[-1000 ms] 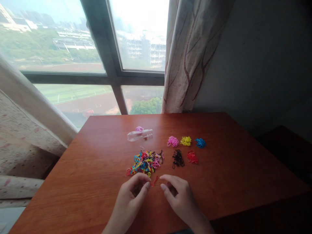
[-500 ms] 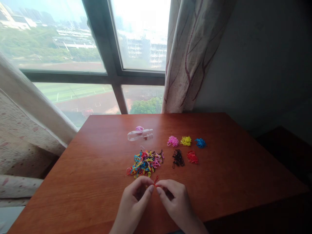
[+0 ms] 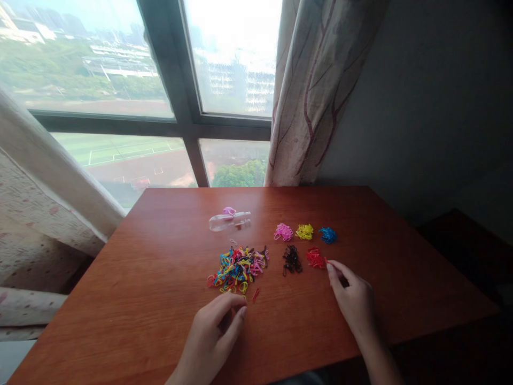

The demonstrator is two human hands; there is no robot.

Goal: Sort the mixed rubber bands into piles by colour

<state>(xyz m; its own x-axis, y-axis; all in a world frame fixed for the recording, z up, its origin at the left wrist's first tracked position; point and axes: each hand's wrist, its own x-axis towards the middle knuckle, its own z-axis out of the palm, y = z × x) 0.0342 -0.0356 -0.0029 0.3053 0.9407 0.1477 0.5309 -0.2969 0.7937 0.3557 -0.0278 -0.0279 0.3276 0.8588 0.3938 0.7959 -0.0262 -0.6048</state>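
My right hand (image 3: 355,299) is at the near right edge of the red pile (image 3: 315,258). Its thumb and forefinger pinch a small red rubber band (image 3: 327,261). My left hand (image 3: 216,331) rests at the near side of the mixed heap (image 3: 238,267) of coloured bands. Its thumb and forefinger are closed together; what they hold, if anything, is too small to make out. Between the hands, a single red band (image 3: 255,295) lies on the wooden table (image 3: 160,310).
Separate piles of pink bands (image 3: 284,232), yellow bands (image 3: 305,231), blue bands (image 3: 328,235) and black bands (image 3: 292,260) lie right of the heap. A clear plastic container (image 3: 224,222) with a pink part lies behind it. A window (image 3: 188,125) and curtains (image 3: 316,80) border the table.
My right hand has moved away from my left, to the right, carrying a red band to the red pile. Another red band now lies alone where the hands met. My left hand shifted slightly left.
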